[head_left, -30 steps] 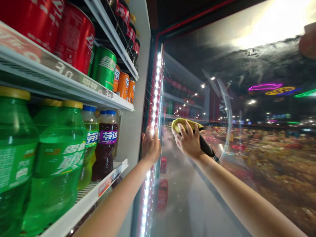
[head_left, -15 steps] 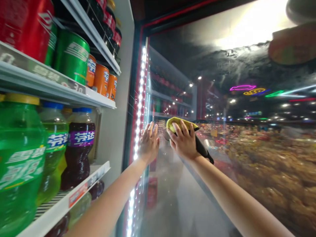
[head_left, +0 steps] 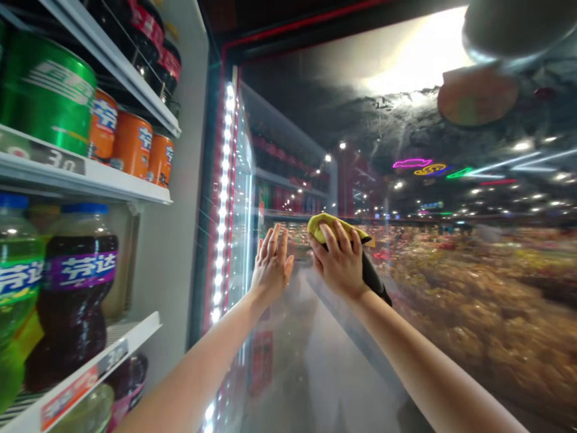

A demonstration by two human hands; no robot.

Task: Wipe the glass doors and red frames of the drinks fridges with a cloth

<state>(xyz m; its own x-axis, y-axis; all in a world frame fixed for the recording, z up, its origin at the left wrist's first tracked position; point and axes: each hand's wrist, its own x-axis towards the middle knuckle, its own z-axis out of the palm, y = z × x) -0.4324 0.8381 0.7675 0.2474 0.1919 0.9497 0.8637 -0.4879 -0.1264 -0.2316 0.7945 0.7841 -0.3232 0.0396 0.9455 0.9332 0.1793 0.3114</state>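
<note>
A glass door with a dark frame fills the middle and right of the head view. My left hand lies against the glass near the lit edge, fingers stretched out and holding nothing. To its right, my right hand presses a yellow and black cloth against the glass. The cloth shows above the fingertips, and a dark part of it hangs down behind the wrist.
On the left, fridge shelves hold orange cans, a green can and a dark purple bottle. A light strip runs down the door edge. Beyond the glass are blurred goods and neon lights.
The view has turned, so shelves and door edge sit further left. My right hand with the cloth appears slightly further right, and the gap between my hands looks a little wider.
</note>
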